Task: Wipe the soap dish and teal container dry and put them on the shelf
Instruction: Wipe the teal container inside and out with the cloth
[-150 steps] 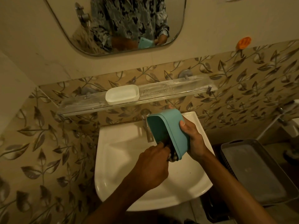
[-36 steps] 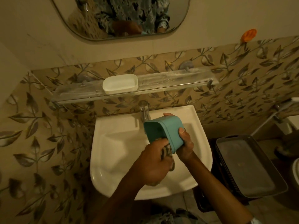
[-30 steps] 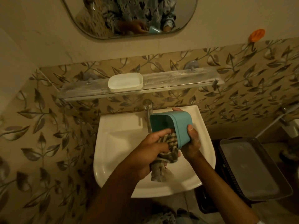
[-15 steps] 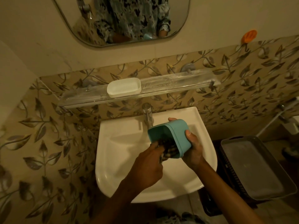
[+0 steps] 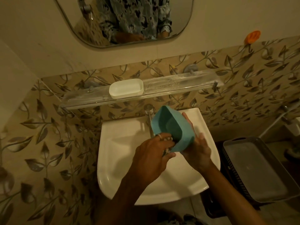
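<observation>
The teal container is held tilted above the white basin, its open mouth facing up and left. My right hand grips its outer wall and base from the right. My left hand holds a dark checked cloth bunched at the container's lower rim; most of the cloth is hidden under my fingers. The white soap dish stands on the clear wall shelf, left of its middle.
The white basin sits below the shelf with a chrome tap behind the container. A grey tray on a dark basket stands at the right. A mirror hangs above. An orange hook is on the wall.
The container has turned so its mouth faces more upward and has risen a little. My left hand with the cloth has come out from inside to the lower rim.
</observation>
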Tool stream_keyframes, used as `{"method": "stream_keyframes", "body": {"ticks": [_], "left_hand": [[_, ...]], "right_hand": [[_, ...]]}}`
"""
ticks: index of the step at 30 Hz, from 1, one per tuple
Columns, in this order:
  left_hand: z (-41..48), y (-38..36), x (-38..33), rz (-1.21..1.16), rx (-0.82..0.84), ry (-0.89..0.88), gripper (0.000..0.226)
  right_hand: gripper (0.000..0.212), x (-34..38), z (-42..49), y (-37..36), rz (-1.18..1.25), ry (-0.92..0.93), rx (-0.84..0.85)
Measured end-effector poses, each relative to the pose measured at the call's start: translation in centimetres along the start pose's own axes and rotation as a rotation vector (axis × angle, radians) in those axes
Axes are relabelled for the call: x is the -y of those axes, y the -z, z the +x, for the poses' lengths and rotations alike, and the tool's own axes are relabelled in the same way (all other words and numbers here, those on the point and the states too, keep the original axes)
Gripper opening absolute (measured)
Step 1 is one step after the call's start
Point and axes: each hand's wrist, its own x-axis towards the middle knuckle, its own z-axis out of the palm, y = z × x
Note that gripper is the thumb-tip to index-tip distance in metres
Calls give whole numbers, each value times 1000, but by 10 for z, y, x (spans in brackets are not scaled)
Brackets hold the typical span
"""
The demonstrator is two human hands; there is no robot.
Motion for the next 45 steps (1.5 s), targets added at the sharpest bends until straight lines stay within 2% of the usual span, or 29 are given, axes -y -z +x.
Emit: {"method": "stream_keyframes", "body": {"ticks": [2, 5, 7, 10, 12, 15, 17, 19, 22, 24, 27, 29, 34, 36, 38, 41, 43, 45], "left_hand": [[-1, 6, 4, 204, 37, -41, 40], [-3, 3, 3, 247, 103, -55, 44], [-7, -2, 1, 257, 138, -34, 48], [-13, -9, -1, 244, 172, 38, 56], [-13, -12, -4, 98, 211, 103, 54], [-11, -6, -15, -367, 239, 265, 39], [-8, 1, -19, -634, 244, 351, 41], [-5, 7, -21, -810, 250, 414, 52], [0, 8, -17, -946, 238, 460, 42], [-3, 3, -13, -784, 283, 328, 44], [-8, -13, -10, -60, 240, 86, 46], [-10, -19, -7, 249, 180, 92, 47], [-11, -23, 0, 329, 154, 150, 49], [-13, -24, -4, 193, 143, 182, 43], [-13, -20, -6, -117, 151, 198, 42], [-11, -9, -8, -594, 272, 261, 41], [-9, -5, -5, -717, 314, 305, 42], [-9, -5, -2, -695, 310, 252, 40]], "right_hand": [[95, 8, -1, -2, 131, -147, 34], [64, 13, 1, -5, 161, -363, 27], [51, 12, 2, -6, 167, -378, -37], [57, 8, 5, -8, 151, -321, -120], [63, 2, 6, -13, 100, -281, -165], [63, -9, 7, -19, 82, -220, -200], [60, -12, 8, -22, 94, -175, -204], [72, -13, 12, -24, 97, -128, -213], [78, -11, 17, -25, 36, -32, -249], [77, -8, 18, -26, -36, 15, -236], [75, -5, 16, -26, -74, 14, -241], [71, -5, 13, -26, -88, -4, -253], [63, -6, 11, -29, -88, -51, -247], [68, -6, 13, -31, -114, -36, -234], [69, -7, 14, -33, -124, -17, -227], [64, -14, 14, -32, -98, 30, -215], [63, -14, 15, -30, -89, 77, -209], [64, -13, 17, -30, -116, 110, -201]]}}
